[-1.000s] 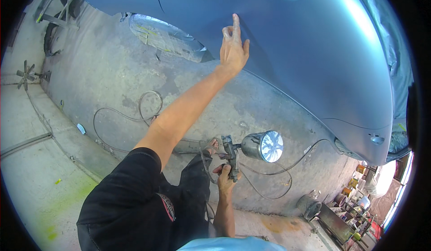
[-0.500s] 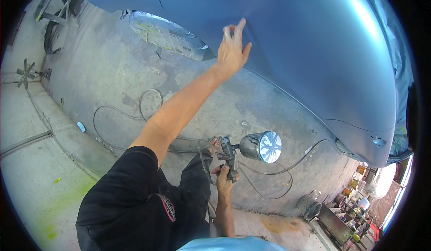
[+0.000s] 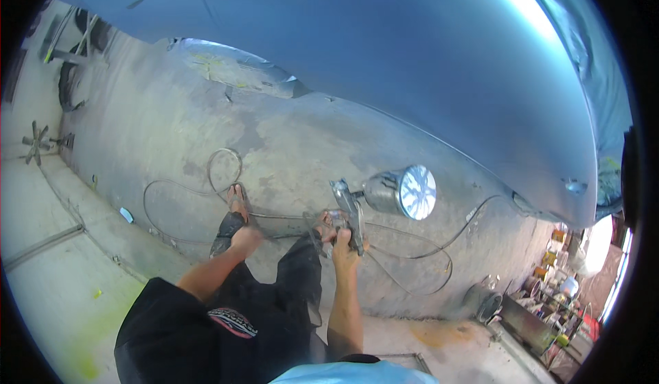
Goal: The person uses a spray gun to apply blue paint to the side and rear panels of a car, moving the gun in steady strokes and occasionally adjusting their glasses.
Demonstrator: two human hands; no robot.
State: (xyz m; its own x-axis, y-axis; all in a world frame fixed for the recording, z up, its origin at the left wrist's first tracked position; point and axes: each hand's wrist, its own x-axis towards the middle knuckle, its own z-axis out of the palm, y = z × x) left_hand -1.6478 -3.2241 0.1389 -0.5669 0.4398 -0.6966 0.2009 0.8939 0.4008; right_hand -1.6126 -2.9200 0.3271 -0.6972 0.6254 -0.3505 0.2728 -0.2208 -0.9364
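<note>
Spray gun point(image 3: 350, 205), metal: held above the floor point(image 3: 288, 137), in front of the person; silvery cup point(image 3: 392, 192) to its right. Right hand point(image 3: 343, 244): closed around the spray gun's lower part. Left hand point(image 3: 246, 240): blurred, beside the left trouser leg point(image 3: 225, 233); finger opening and any contents cannot be told. Hose point(image 3: 446, 248): looped on the floor. Car body point(image 3: 425, 68): blue-grey, beyond the spray gun. Fan point(image 3: 36, 142): far left.

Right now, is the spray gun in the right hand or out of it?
In it: the right hand is closed around the lower part of the spray gun, with its metal cup jutting out to the right.
</note>
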